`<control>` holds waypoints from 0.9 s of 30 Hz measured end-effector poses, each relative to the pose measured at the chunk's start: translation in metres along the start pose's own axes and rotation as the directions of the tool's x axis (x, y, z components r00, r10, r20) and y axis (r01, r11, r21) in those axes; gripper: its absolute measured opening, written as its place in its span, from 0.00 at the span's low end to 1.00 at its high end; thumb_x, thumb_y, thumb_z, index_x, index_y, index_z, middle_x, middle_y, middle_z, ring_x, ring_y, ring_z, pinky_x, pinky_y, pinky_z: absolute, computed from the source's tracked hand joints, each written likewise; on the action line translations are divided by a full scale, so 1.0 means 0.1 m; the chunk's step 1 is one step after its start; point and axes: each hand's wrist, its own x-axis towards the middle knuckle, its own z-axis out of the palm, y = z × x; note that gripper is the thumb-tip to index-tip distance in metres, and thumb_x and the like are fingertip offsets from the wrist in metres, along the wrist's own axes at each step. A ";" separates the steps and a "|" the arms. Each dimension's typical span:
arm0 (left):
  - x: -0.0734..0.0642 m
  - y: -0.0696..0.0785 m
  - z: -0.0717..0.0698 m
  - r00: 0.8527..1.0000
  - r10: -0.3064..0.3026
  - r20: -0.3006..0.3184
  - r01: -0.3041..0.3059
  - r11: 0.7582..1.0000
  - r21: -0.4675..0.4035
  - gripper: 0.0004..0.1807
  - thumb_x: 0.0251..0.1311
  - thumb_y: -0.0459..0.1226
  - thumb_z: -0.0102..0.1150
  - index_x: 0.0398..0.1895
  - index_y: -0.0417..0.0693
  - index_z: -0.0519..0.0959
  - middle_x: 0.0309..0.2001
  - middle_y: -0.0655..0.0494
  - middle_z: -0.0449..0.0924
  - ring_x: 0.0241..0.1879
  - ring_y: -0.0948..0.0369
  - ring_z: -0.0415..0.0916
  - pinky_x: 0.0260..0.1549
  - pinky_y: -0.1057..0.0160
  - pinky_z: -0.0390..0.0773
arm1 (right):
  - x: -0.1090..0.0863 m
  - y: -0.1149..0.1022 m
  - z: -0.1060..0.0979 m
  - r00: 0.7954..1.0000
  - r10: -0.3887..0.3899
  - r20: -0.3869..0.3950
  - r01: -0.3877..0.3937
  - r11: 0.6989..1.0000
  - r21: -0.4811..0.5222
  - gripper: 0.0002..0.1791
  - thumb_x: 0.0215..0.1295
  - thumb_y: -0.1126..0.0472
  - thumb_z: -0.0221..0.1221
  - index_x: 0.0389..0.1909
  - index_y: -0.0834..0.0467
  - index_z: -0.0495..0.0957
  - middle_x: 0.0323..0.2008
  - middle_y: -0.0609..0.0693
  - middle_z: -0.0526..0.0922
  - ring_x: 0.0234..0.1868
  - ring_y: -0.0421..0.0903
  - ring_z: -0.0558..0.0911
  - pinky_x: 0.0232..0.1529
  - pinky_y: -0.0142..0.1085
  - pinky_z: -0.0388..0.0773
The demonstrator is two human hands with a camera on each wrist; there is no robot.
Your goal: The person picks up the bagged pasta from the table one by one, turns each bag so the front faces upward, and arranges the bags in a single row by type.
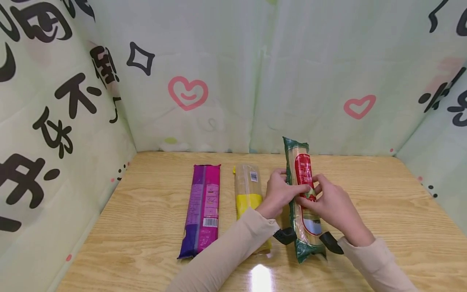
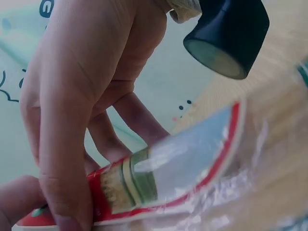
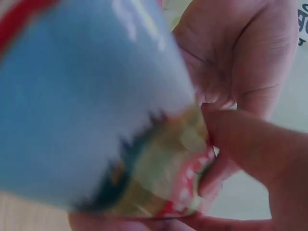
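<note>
A long packet of dried noodles (image 1: 303,178), green at both ends with a red label, is held between both hands in the head view. My left hand (image 1: 282,190) grips its left side, thumb across the front. From the right, my right hand (image 1: 333,202) grips it with the thumb over the label and fingers at the far edge. In the left wrist view the packet's clear film and picture label (image 2: 187,163) slant below the left hand (image 2: 82,96). The blue label part (image 3: 91,106) fills much of the right wrist view, blurred.
A purple and pink packet (image 1: 200,211) lies on the wooden table (image 1: 138,227) at the left. Beside it lies a clear and yellow packet (image 1: 248,186), partly covered by the left forearm. Printed curtains (image 1: 233,81) enclose the table's back and sides.
</note>
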 end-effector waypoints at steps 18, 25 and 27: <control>0.02 -0.01 -0.10 0.996 -0.036 0.078 0.049 0.983 -0.176 0.30 0.52 0.30 0.72 0.59 0.43 0.71 0.45 0.50 0.83 0.41 0.54 0.83 0.49 0.48 0.83 | 0.06 0.31 -0.13 0.952 0.010 0.305 -0.113 0.940 0.321 0.40 0.76 0.46 0.51 0.77 0.61 0.46 0.58 0.72 0.73 0.50 0.59 0.82 0.42 0.51 0.85; 0.02 -0.01 -0.11 0.994 -0.047 0.097 0.065 0.979 -0.191 0.27 0.53 0.31 0.72 0.56 0.45 0.73 0.43 0.51 0.84 0.40 0.55 0.83 0.47 0.50 0.84 | 0.07 0.47 -0.14 0.915 -0.013 0.403 -0.218 0.824 0.523 0.42 0.75 0.53 0.53 0.78 0.57 0.40 0.60 0.71 0.72 0.52 0.56 0.81 0.45 0.48 0.85; 0.02 -0.02 -0.11 0.994 -0.047 0.098 0.065 0.980 -0.187 0.26 0.53 0.32 0.72 0.55 0.46 0.73 0.42 0.52 0.84 0.39 0.55 0.83 0.46 0.50 0.85 | 0.06 0.46 -0.14 0.921 -0.006 0.389 -0.220 0.817 0.533 0.42 0.75 0.54 0.55 0.78 0.58 0.41 0.59 0.71 0.72 0.51 0.55 0.81 0.44 0.48 0.85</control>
